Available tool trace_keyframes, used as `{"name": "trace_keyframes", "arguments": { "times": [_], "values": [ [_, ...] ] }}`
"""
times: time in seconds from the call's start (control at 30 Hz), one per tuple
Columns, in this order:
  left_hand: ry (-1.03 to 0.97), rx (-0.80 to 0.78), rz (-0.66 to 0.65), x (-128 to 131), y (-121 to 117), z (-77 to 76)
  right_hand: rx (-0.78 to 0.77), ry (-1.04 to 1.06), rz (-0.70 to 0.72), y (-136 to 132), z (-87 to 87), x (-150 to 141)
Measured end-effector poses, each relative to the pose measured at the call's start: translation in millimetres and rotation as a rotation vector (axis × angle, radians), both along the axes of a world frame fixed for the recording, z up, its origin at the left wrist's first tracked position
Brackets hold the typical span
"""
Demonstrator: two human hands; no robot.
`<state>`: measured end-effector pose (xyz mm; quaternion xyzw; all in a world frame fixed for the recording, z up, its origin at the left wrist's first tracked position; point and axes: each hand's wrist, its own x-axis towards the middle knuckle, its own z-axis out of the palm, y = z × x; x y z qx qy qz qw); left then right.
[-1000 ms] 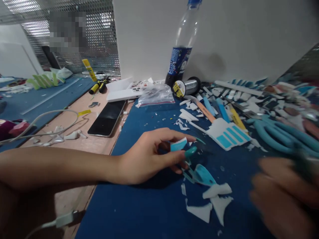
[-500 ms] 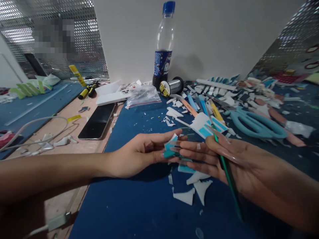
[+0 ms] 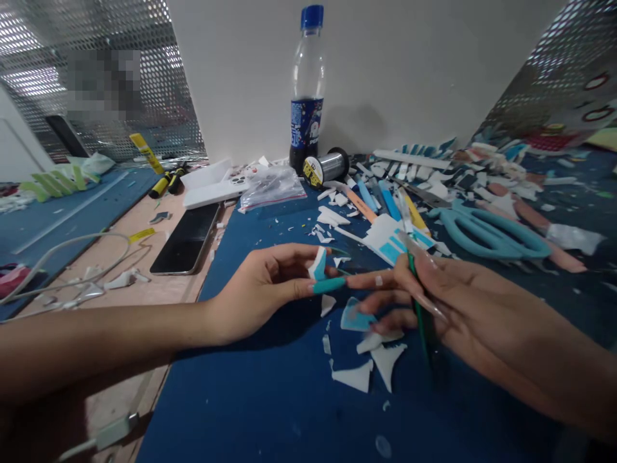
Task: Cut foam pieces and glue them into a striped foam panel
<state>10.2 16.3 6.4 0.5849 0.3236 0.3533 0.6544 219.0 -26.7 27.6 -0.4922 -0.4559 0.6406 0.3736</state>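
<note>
My left hand (image 3: 260, 280) is closed in a pinch on a small white-and-blue foam piece (image 3: 317, 263), held above the blue mat. Its thumb wears a long teal nail, and my right index fingertip reaches that nail's tip. My right hand (image 3: 463, 308) is wrapped round a slim green craft knife (image 3: 423, 321), held upright and slanted with its blurred tip upward; the lower fingers are stretched out. Under those fingers lies a flat blue-and-white piece (image 3: 355, 315). White foam offcuts (image 3: 354, 376) are scattered just in front of it.
Blue-handled scissors (image 3: 491, 231) lie at right beside a heap of foam scraps (image 3: 443, 177). Behind stand a bottle (image 3: 307, 96) and a wire spool (image 3: 328, 167). A phone (image 3: 186, 241), a white box (image 3: 212, 191) and a cable (image 3: 62, 241) are at left.
The fingers of my right hand have drawn back from the foam piece in my left hand. The flat blue piece below shows more, and the foam piece has tilted more upright.
</note>
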Motion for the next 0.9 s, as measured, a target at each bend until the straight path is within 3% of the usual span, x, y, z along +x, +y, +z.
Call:
{"name": "trace_keyframes", "arguments": {
  "times": [0.1,0.3,0.4,0.53,0.67,0.8,0.9],
  "values": [
    [0.002,0.076,-0.007,-1,-1,-0.5,-0.028,-0.039,0.004,-3,1.5,4],
    [0.002,0.15,-0.023,-2,-3,-1.0,-0.101,-0.304,0.23,-13,-0.4,2],
    [0.015,0.188,-0.051,-2,-3,-0.7,-0.127,-0.423,0.259,-16,-5.1,0],
    [0.059,0.241,-0.085,-4,-3,-1.6,-0.103,-0.408,0.297,-18,-9.6,-1],
    [0.085,0.274,-0.107,-5,-3,-3.1,-0.003,-0.416,0.308,-19,-12.4,-1],
    [0.11,0.293,-0.115,-5,-4,-1.5,0.208,-0.617,0.228,-21,-13.9,-1],
    [0.131,0.35,-0.105,-5,-4,-0.1,0.233,-0.682,0.254,-21,-14.1,-2]
  ]
}}
